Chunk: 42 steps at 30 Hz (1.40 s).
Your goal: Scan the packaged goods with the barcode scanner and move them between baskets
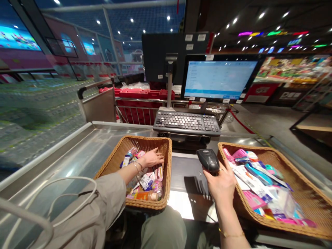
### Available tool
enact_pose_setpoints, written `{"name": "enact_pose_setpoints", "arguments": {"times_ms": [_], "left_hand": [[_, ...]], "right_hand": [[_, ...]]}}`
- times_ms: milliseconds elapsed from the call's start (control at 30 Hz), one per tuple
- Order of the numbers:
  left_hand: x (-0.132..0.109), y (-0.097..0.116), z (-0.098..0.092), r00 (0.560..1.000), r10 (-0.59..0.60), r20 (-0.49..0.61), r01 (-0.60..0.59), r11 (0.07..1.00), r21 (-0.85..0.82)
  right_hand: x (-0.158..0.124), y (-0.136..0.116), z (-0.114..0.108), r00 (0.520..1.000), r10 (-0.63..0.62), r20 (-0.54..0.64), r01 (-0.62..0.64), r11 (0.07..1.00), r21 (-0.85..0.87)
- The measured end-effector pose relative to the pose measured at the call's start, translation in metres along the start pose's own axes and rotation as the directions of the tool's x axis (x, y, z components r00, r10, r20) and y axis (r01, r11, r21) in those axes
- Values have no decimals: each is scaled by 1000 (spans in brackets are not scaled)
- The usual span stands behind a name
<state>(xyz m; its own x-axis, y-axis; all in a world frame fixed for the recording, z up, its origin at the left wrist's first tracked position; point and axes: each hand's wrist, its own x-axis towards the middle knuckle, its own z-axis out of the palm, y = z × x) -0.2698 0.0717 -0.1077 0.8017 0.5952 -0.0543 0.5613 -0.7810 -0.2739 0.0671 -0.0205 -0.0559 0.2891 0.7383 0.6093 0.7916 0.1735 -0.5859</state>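
Observation:
My right hand is wrapped round the handle of a black barcode scanner, held up between two wicker baskets. My left hand is inside the left basket, fingers stretched out over small packaged goods; whether the fingertips touch any of them I cannot tell. An orange bottle lies at that basket's near end. To the right of the scanner, the other basket holds a pile of pink, white and blue packages.
Behind the baskets stand a keyboard and a lit monitor on the metal counter. A pale looped cable crosses the left foreground. Beyond the counter is a shopping cart.

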Motion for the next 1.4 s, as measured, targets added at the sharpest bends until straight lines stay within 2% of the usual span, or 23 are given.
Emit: {"name": "enact_pose_setpoints", "arguments": {"times_ms": [100, 233, 500, 633, 733, 933, 1100, 1233, 1400], "left_hand": [[-9, -6, -14, 999, 34, -29, -33, 999, 22], [-25, -9, -32, 996, 40, -78, -35, 997, 72], [-55, -7, -44, 990, -127, -63, 132, 987, 89], [-67, -4, -47, 931, -351, -102, 358, 931, 65], [-72, 0, -49, 887, -446, -123, 454, 890, 50], [-72, 5, -61, 842, -478, -250, 489, 872, -22], [-67, 3, -72, 793, -468, -391, 508, 861, 0], [-67, 1, -82, 732, -476, -488, 541, 841, -10], [-66, 6, -91, 674, -520, -524, 584, 810, -53]], "right_hand": [[0, -2, 1, 1000, -23, -7, 23, 1000, 5], [-1, -7, 1, 1000, 5, -9, -5, 1000, 9], [-5, -11, 0, 998, 50, 45, -51, 998, 29], [-6, -11, -1, 997, 59, 51, -61, 998, 25], [-6, -12, -3, 997, 64, 51, -65, 998, 23], [-4, -13, -3, 997, 58, 49, -60, 998, 31], [-6, -11, -1, 998, 53, 29, -54, 998, 45], [-7, -10, -2, 999, 28, 18, -29, 999, 45], [-8, -11, -4, 1000, 15, -8, -14, 999, 47]]}}
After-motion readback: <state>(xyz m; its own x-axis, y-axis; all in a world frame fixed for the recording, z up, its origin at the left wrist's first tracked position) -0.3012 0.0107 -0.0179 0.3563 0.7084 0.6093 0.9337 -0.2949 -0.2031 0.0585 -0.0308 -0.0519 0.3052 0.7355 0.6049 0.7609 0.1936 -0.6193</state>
